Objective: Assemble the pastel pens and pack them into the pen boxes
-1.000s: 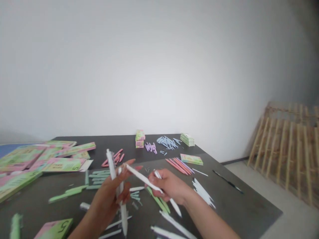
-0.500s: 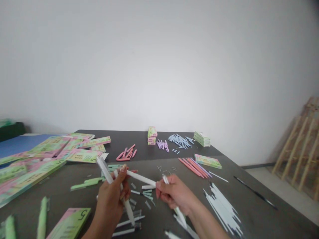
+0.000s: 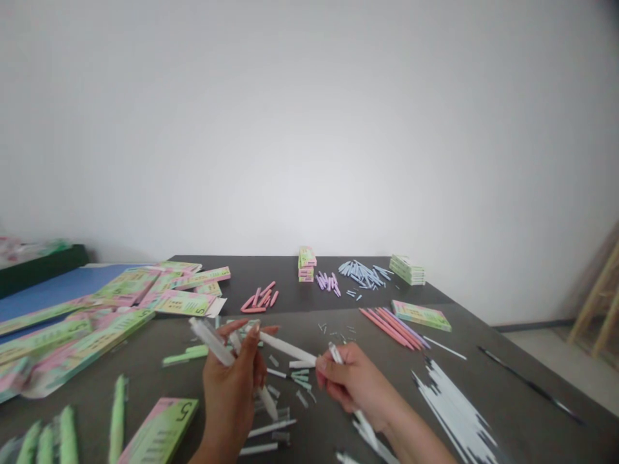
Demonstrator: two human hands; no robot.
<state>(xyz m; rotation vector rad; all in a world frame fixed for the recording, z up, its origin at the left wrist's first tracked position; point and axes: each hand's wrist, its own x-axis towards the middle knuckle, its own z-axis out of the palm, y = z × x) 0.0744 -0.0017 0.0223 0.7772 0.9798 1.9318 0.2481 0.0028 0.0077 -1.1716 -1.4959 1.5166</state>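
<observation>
- Green pens lay along the near left edge of the dark table.
- A pink-green pen box marked "5" sat just right of those.
- Left hand: fingers closed around white pens, tilted, upper ends angled up-left.
- Right hand: thumb and fingers clamped on another white pen, sloping down-right.
- A white barrel spanned the gap, left end at the left fingers, right end at the right fingertips. Couldn't tell whether the right hand gripped it too.
- White refills, dark-tipped, lay bunched to the right of the right hand.
- Dark slim pen by itself, farther right.
- Small teal pieces lay between the hands, beyond the clear bits.
- Coral pens sat side by side with a purple one, near a single flat carton.
- More pink-green boxes overlapped in a loose heap at left.
- Farther back: coral barrels, purple parts, a blue barrel pile.
- Two box stacks flanked the purple and blue groups, before a pale wall.
</observation>
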